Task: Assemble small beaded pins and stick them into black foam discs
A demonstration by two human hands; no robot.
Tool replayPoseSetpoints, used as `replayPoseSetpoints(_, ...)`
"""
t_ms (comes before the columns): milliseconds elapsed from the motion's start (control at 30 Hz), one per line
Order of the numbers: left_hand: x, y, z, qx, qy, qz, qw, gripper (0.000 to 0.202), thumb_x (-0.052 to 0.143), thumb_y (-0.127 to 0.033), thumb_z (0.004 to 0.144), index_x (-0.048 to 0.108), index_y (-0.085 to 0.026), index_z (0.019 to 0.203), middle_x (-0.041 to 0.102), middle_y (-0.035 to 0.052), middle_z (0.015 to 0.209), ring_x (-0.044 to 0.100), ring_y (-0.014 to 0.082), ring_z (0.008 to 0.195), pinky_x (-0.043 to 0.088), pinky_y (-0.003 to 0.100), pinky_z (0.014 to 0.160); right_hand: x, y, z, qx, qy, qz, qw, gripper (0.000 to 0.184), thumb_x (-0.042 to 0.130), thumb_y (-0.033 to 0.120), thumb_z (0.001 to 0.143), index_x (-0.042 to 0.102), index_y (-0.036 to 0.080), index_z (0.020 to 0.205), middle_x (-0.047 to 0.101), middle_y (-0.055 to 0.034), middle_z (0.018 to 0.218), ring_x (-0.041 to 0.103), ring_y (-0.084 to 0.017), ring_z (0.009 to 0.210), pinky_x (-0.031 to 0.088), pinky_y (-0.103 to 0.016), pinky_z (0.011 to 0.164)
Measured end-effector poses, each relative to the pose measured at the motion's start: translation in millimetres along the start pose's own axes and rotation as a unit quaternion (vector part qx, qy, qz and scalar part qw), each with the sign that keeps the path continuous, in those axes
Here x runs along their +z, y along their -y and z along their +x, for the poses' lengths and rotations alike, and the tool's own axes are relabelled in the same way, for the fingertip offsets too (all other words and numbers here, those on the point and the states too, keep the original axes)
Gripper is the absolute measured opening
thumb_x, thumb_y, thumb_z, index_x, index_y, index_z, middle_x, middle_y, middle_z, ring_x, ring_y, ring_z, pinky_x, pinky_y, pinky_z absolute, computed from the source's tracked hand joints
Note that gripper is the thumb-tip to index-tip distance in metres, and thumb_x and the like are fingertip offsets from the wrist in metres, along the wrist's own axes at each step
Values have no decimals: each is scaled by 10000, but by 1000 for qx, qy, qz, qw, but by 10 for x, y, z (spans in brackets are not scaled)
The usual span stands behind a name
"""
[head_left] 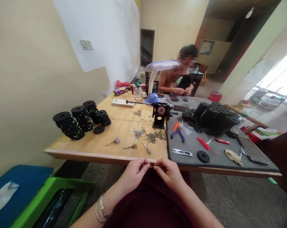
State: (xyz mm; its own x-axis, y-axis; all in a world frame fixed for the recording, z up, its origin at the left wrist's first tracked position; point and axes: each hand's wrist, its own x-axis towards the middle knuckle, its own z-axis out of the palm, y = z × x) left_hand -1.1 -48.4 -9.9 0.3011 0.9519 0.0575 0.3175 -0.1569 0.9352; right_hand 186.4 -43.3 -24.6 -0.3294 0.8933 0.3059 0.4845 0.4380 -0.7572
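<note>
My left hand and my right hand hover just in front of the wooden table's edge, their fingertips pinched close together. Anything between them is too fine to make out. Nearest to them on the grey mat lie steel thread snips and a black disc. On the bare wood, small scattered beads and dark metal pieces sit ahead of my hands. Stacks of black flecked spools stand at the left, and more crowd the mat.
Across the table, a seated person's hands work near a white desk lamp. A black hand-crank winder stands at the mat's edge. Blue-handled pliers and a phone lie on the mat. A green-and-blue stool sits at lower left.
</note>
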Motion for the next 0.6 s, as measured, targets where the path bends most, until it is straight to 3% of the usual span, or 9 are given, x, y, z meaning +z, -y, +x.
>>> replayPoseSetpoints(67,-16,-49,16,-21,15,-60,998,230,518,-344,841,575,-157,719,536,0,660,481,130,642,373,238,617,-31,10,-27,7,4,34,999,81,590,250,823,624,181,849,650,-19,709,580,-143,631,435,-231,622)
replayPoseSetpoints(133,-33,-110,19,-70,28,-149,986,248,554,-366,820,538,-152,696,448,-31,611,397,96,575,314,213,550,-65,13,-52,15,7,65,998,108,595,249,820,622,175,894,636,-5,688,566,-135,617,433,-230,621)
replayPoseSetpoints(300,-48,-272,1,-192,80,-385,899,246,612,-316,793,468,-148,686,279,-79,567,213,45,478,146,187,460,-144,-28,-125,24,13,104,994,126,572,255,836,640,168,895,632,-1,682,561,-136,627,433,-236,637)
replayPoseSetpoints(467,-45,-410,-4,-200,130,-479,845,119,616,-141,756,501,-144,787,265,-88,556,209,27,450,149,175,452,-170,-61,-214,16,-22,116,993,136,554,255,846,643,166,896,639,-24,739,553,-147,656,432,-248,640)
replayPoseSetpoints(600,-19,-474,12,-192,161,-537,805,126,592,-88,713,523,-136,807,221,-98,524,184,23,417,156,174,430,-179,47,-249,-10,-40,125,991,182,543,245,848,633,185,995,627,-34,814,518,-138,653,420,-250,627)
